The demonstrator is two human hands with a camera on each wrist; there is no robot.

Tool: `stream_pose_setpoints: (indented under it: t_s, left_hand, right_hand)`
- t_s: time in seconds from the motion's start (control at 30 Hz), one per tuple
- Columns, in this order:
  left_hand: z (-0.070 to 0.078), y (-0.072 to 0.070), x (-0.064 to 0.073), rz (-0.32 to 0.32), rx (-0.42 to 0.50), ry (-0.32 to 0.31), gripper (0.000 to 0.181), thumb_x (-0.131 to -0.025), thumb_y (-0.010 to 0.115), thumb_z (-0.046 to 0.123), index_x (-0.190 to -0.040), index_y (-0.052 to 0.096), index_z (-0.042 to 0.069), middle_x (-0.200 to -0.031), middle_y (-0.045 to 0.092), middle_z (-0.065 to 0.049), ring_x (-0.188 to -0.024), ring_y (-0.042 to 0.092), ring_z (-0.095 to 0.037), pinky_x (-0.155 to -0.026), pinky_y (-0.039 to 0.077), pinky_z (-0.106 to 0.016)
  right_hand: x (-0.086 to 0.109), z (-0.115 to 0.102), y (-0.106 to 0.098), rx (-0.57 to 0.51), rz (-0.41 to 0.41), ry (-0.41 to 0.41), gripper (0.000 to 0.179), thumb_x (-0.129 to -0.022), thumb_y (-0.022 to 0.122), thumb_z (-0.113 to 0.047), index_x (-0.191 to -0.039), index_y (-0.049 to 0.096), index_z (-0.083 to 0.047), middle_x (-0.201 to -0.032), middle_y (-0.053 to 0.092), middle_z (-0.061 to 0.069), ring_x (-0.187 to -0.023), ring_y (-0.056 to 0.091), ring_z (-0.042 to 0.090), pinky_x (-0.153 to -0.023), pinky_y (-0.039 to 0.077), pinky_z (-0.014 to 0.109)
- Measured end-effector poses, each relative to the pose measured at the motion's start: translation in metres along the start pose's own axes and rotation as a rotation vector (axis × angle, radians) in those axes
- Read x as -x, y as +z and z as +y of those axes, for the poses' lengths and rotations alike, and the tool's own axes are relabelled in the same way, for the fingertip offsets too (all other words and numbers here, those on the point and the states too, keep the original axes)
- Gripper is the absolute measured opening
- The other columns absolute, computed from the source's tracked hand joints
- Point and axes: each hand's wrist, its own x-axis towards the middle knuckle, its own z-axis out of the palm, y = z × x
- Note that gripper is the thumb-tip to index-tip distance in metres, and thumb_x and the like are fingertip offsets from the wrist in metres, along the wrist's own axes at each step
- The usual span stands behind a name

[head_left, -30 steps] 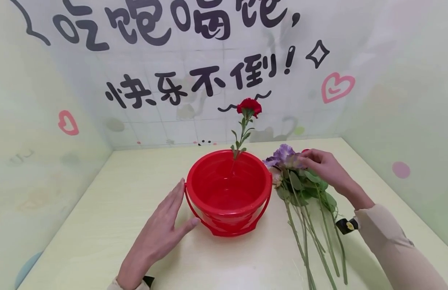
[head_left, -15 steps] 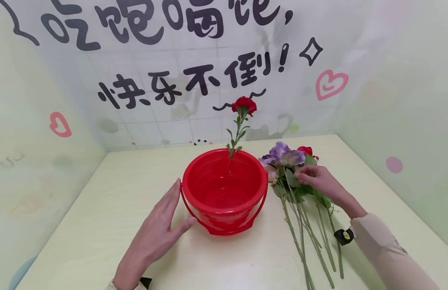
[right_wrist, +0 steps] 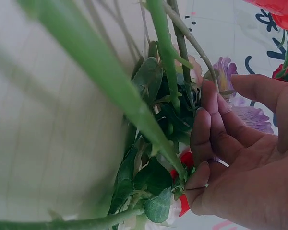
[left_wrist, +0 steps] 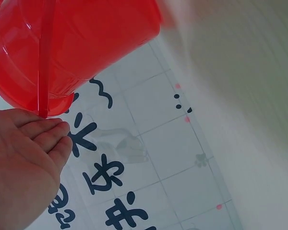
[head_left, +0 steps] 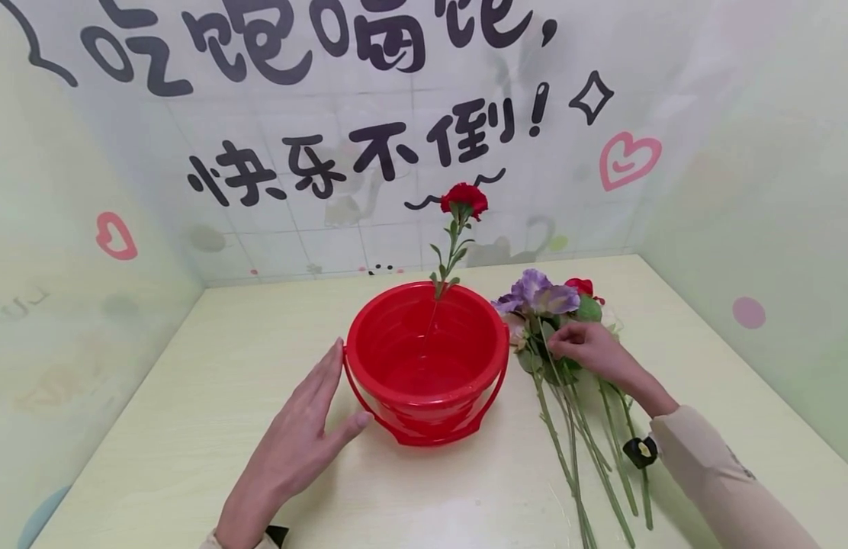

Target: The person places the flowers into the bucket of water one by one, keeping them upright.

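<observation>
Glossy and round, the red bucket (head_left: 431, 422) stands mid-frame on the pale counter (head_left: 259, 343), a frilled carnation (head_left: 464, 200) leaning in it. The left hand (head_left: 293, 442), fingers straight, touches its handle (left_wrist: 45, 62). Right of centre lie ruffled flowers (head_left: 539, 294) — the right hand (head_left: 595, 354) bends its fingers about one thin stem (right_wrist: 194, 42); whether it grips, I cannot tell.
</observation>
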Motion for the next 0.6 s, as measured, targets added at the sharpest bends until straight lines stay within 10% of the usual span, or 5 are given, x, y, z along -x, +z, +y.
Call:
stream_pose_setpoints:
  t_s: [0.6]
  left_hand:
    - [0.0, 0.0, 0.001, 0.004, 0.003, 0.003, 0.093, -0.097, 0.065, 0.052, -0.167, 0.016, 0.016, -0.17, 0.024, -0.006, -0.15, 0.032, -0.036, -0.104, 0.046, -0.065]
  right_hand:
    - [-0.005, -0.002, 0.013, 0.078, 0.045, 0.014, 0.015, -0.096, 0.07, -0.006, -0.097, 0.073, 0.009, -0.084, 0.072, 0.008, -0.077, 0.066, 0.025, -0.061, 0.051, 0.03]
